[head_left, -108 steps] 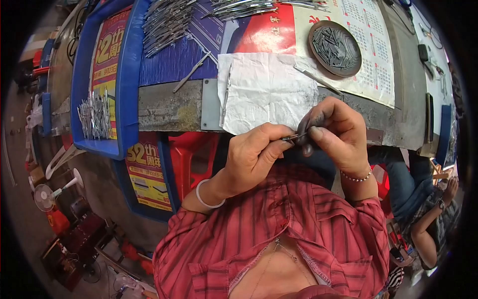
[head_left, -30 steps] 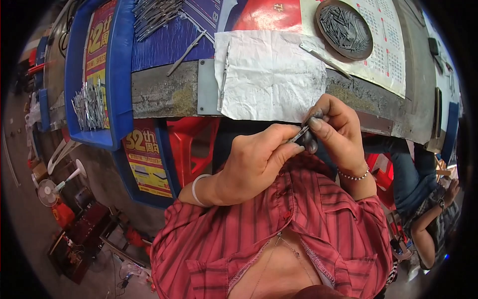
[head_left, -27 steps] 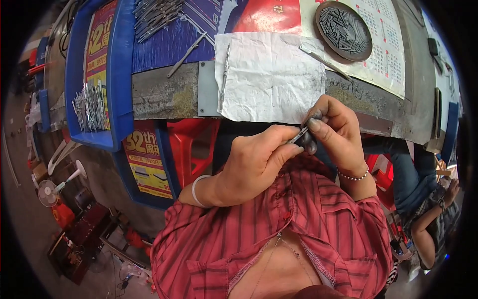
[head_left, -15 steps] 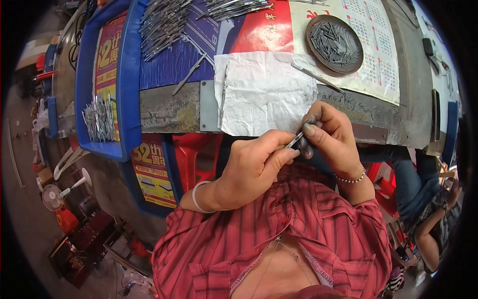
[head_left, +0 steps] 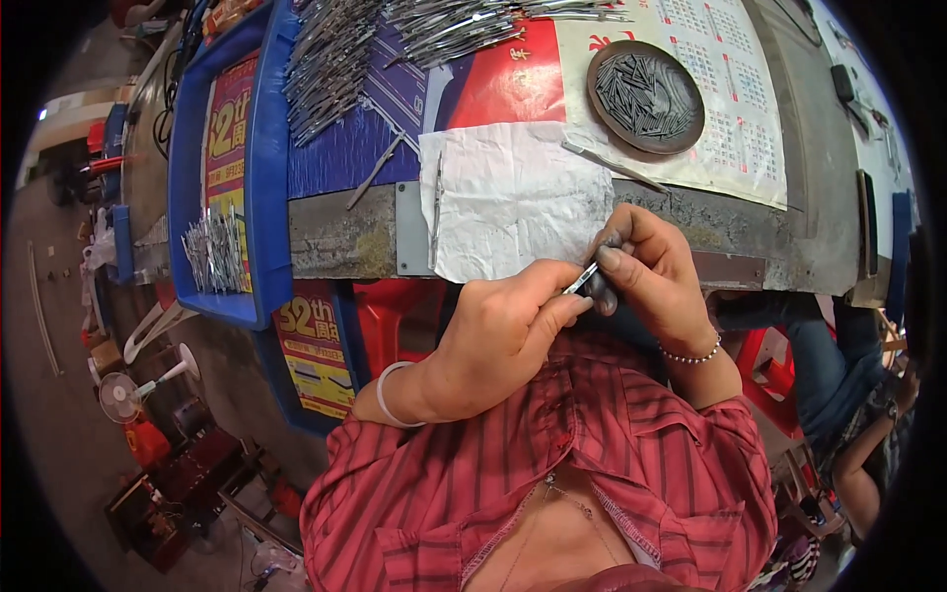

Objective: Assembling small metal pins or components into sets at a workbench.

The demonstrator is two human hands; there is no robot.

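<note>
Close to the table's front edge, my left hand (head_left: 503, 321) and my right hand (head_left: 651, 281) meet over a slim silver metal piece (head_left: 580, 280). Left thumb and forefinger pinch its lower end. My right thumb and darkened fingertips close on its upper end, so most of it is hidden. Beyond my hands lies a creased white sheet (head_left: 518, 202). A thin metal strip (head_left: 436, 212) rests along the sheet's left side, and a flat metal tool (head_left: 614, 164) crosses its upper right corner. Another slim tool (head_left: 377, 170) lies left of the sheet.
A round brown dish (head_left: 595, 89) of small grey pins stands at the back right. Slim metal pieces (head_left: 335, 64) are heaped at the back left. The blue tray (head_left: 268, 168) on the left holds more (head_left: 212, 252). Another person's arm (head_left: 861, 474) shows at lower right.
The table and its things appear slightly lower and mostly further left in the picture. My hands keep their pinch on the metal piece, with only a slight shift of the fingers.
</note>
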